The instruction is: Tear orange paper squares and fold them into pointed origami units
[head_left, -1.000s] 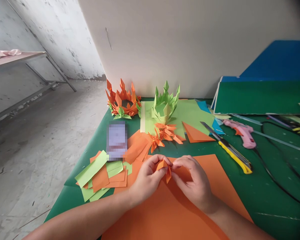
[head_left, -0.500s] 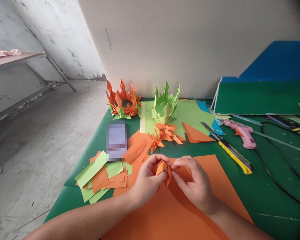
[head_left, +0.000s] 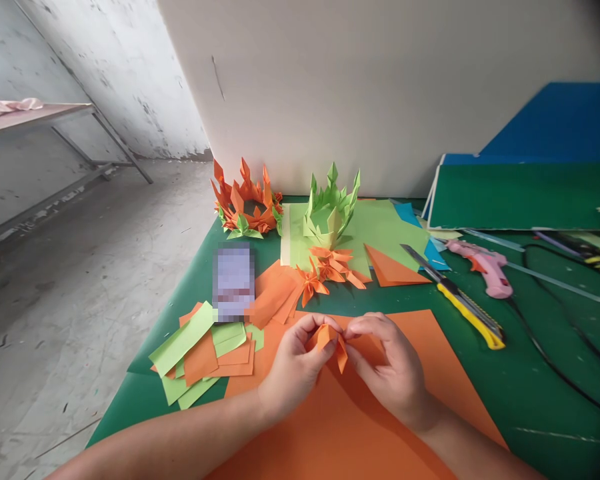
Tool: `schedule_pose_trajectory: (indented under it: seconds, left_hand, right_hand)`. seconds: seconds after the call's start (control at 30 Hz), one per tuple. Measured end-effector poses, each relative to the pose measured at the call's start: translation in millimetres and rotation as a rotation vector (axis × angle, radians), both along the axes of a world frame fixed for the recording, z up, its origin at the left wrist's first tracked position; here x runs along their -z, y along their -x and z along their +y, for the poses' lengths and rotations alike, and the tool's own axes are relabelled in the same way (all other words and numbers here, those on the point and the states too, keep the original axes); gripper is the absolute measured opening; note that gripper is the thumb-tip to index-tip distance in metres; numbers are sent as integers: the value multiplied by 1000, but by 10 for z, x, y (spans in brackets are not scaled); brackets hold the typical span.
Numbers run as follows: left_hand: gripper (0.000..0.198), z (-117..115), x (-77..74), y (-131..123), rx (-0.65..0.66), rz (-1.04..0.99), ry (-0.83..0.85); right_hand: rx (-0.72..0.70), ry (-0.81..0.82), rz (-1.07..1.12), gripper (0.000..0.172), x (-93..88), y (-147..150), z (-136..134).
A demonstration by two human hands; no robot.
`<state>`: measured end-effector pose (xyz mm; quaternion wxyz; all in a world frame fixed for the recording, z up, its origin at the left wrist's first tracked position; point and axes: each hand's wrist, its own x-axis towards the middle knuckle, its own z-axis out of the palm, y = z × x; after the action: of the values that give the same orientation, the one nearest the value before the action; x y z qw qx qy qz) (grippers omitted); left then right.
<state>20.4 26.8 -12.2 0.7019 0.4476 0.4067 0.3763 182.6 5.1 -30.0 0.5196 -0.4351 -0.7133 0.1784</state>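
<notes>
A small folded orange paper piece is pinched in my left hand, its pointed end hanging down between the two hands. My right hand closes thumb and forefinger on the right edge of the same piece; the fingertips partly hide the folds. Both hands are above a large orange sheet. Just beyond them lie several folded orange paper flowers. Farther back stand an orange paper crown with green leaves and a light green paper crown.
Orange and green paper slips lie left, beside a blurred-out flat rectangle. On the right are an orange paper triangle, a yellow utility knife with its blade out and a pink glue gun with a black cord.
The folded orange paper has turned slightly in my fingers, and its hanging point has shifted a little right. Both hands stay nearly in place; the things on the table have not moved.
</notes>
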Motion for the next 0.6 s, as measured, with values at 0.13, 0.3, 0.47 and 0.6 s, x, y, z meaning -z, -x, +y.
schedule_pose_trajectory:
  seconds: [0.13, 0.3, 0.47, 0.6]
  left_hand:
    - [5, 0, 2, -1, -3, 9, 9]
    - [18, 14, -39, -6, -67, -26, -5]
    - [23, 21, -47, -9, -67, -58, -22]
    - [24, 16, -24, -8, -96, -21, -30]
  right_hand:
    - [0, -7, -14, 30, 9, -7, -1]
    - [2, -3, -24, 31, 12, -8, -7]
    - [1, -58, -58, 32, -29, 20, -11]
    - [20, -67, -64, 31, -40, 26, 1]
